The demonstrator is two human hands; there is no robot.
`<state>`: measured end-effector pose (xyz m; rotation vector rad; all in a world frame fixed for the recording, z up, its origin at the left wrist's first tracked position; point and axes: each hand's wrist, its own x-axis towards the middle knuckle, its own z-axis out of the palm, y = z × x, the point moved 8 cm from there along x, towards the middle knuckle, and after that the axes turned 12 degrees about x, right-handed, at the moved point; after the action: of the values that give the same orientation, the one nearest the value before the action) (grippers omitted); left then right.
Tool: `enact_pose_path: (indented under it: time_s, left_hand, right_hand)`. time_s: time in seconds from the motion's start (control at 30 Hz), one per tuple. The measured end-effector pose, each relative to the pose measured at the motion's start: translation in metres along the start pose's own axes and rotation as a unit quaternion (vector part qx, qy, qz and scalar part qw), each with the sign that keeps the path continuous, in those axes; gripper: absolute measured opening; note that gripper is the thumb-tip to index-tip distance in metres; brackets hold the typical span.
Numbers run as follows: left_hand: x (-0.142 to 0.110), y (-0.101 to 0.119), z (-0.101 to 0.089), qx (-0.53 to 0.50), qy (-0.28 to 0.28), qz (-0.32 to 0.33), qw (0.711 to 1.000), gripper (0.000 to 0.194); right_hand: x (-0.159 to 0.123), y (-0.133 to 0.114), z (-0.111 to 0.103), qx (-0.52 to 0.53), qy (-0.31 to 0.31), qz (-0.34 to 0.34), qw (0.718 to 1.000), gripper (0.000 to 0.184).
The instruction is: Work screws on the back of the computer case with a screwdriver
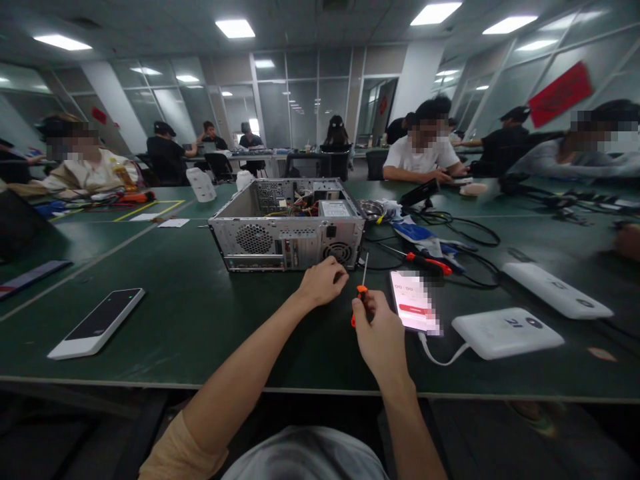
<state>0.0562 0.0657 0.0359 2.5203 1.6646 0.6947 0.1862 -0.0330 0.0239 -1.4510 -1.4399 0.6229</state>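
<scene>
One of our hands, the right hand (381, 328), grips a screwdriver (362, 292), tip up; a phone (407, 303) lies just right of it. Our left hand (323, 283), farther forward, is half curled, and we cannot tell whether it pinches anything. Just beyond it stands the computer case (285, 230), best braced while we keep the screwdriver straight.
</scene>
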Motion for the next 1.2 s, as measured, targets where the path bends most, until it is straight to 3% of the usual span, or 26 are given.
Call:
enact_pose_path:
  time_s: [0.07, 0.17, 0.23, 0.33, 0.6, 0.77, 1.2]
  left_hand:
    - [0.002, -0.017, -0.008, -0.161, 0.051, -0.068, 0.983, 0.016]
    - [0.001, -0.040, -0.002, -0.403, 0.039, -0.185, 0.895, 0.014]
    - [0.000, -0.045, 0.001, -0.498, 0.026, -0.224, 0.837, 0.013]
    - [-0.001, -0.045, 0.002, -0.557, 0.008, -0.237, 0.796, 0.012]
    - [-0.001, -0.037, 0.011, -0.585, -0.044, -0.226, 0.778, 0.014]
    - [-0.003, -0.042, 0.011, -0.592, -0.031, -0.255, 0.764, 0.013]
    - [-0.002, -0.046, 0.007, -0.565, -0.007, -0.245, 0.788, 0.016]
  right_hand:
    - [-0.001, -0.001, 0.001, -0.005, -0.005, -0.004, 1.000, 0.027]
    - [-0.002, -0.003, 0.003, 0.000, -0.010, -0.014, 1.000, 0.030]
    - [-0.002, -0.004, 0.005, 0.002, -0.013, -0.020, 1.000, 0.032]
    - [-0.002, -0.006, 0.007, 0.002, -0.018, -0.028, 0.999, 0.034]
    - [-0.003, -0.008, 0.008, 0.020, -0.013, -0.040, 0.999, 0.034]
    - [-0.004, -0.008, 0.005, 0.040, -0.001, -0.048, 0.998, 0.034]
    - [-0.005, -0.017, 0.004, 0.031, -0.005, -0.083, 0.996, 0.028]
